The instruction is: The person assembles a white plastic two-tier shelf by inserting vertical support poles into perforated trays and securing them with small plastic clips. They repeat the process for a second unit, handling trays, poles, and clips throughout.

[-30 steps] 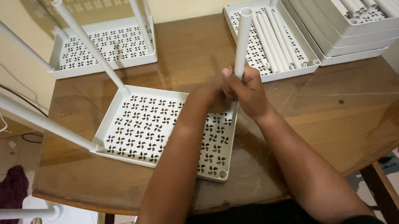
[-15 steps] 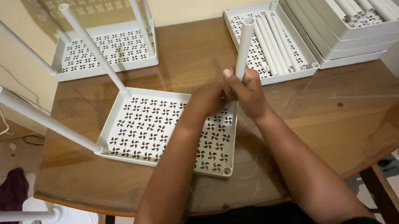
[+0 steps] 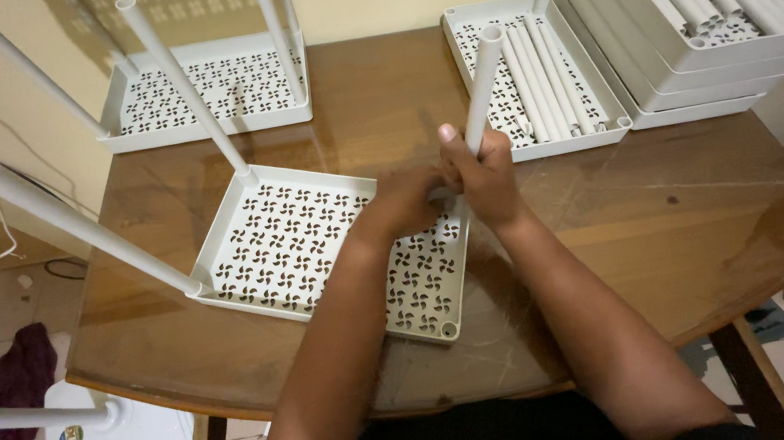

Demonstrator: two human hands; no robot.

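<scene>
White plastic tube (image 3: 482, 77), long and round, stands tilted at the far right corner of a white perforated plastic tray (image 3: 315, 245) that lies on the brown glass-topped wooden counter (image 3: 675, 223). The right hand (image 3: 479, 176) has its grip wrapped tight around the tube's lower part, thumb pointing up along it. The left hand (image 3: 407, 200) is curled shut just beside it, pressed against the right hand at the base of the tube; whether its fingers reach the tube or only the tray corner cannot be told. Two more white tubes already stand in the tray's other corners, one at the far left (image 3: 182, 81) and one at the near left (image 3: 85, 228), both leaning away to the left. At the back of the counter sits a second perforated tray (image 3: 204, 98) with upright tubes. To the right lie an open tray filled with loose tubes (image 3: 544, 69) and a leaning stack of trays (image 3: 689, 20) with tubes on top.
</scene>
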